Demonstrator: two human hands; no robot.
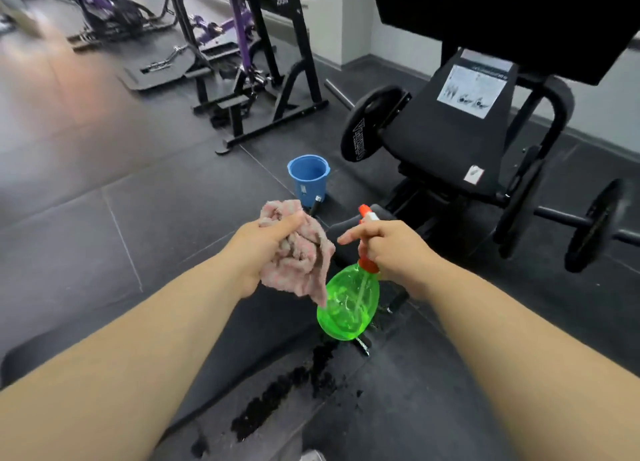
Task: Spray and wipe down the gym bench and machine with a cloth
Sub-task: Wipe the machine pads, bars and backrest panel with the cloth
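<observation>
While nothing is yet wiped, left hand (pixel 268 242) is closed on bunched cloth (pixel 298 252); right hand (pixel 391 249) is gripped round spray bottle (pixel 349 301) neck, above bench (pixel 433 384). Risk: bucket (pixel 308 178) beyond could be sprayed if nozzle is aimed forward.

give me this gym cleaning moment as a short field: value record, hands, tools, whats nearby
left hand: left hand clutching a bunched pink cloth
right hand: right hand gripping the neck of a green spray bottle, index finger extended
bottle nozzle: orange and white, pointing away from the person
bench: dark padded bench below the hands, torn seam with crumbled black bits
bucket: blue bucket on the floor ahead
machine: black machine with weight plates, ahead right
wiping: not in contact yet
</observation>
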